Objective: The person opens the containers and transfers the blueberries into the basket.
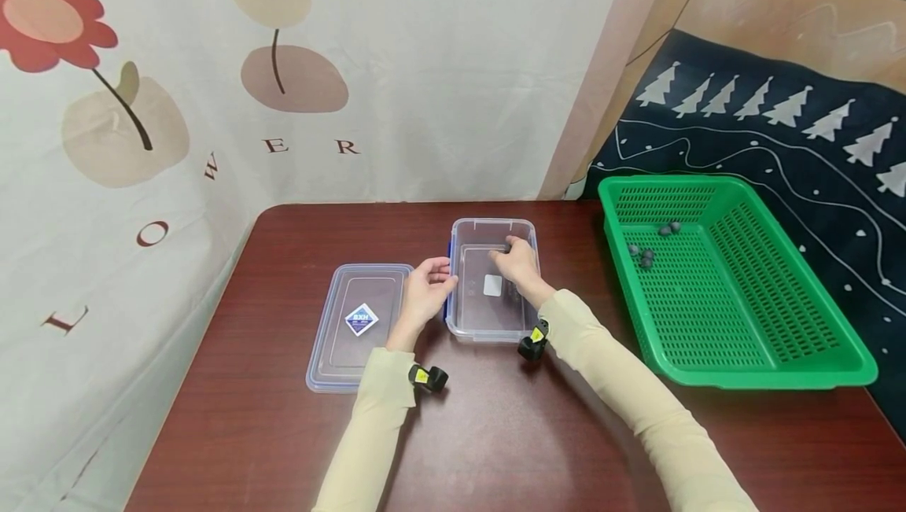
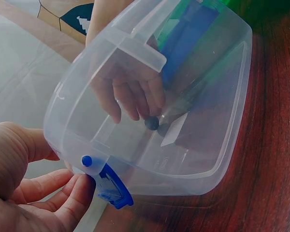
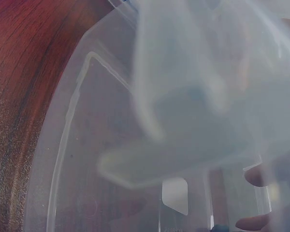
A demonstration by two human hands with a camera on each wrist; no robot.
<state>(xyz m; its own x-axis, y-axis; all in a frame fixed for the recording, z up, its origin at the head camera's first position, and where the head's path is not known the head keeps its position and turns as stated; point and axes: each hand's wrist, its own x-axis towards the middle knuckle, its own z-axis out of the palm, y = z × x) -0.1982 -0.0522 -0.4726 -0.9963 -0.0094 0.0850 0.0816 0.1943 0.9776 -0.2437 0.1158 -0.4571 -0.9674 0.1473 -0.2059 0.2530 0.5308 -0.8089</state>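
On the worktop [image 1: 495, 433] the lid [image 1: 359, 323] lies just left of the open box [image 1: 493, 280], with the basket [image 1: 729, 284] to its right. Small balls [image 1: 646, 254] sit in the basket (toward its far end), and one ball [image 2: 152, 123] is inside the box.

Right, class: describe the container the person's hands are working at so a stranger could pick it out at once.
On the dark red table, look left of the big green basket. There stands the clear plastic box, open-topped, with the right hand reaching inside and the left hand at its blue side clip. Unlike the flat lid lying beside it, it is deep-walled.
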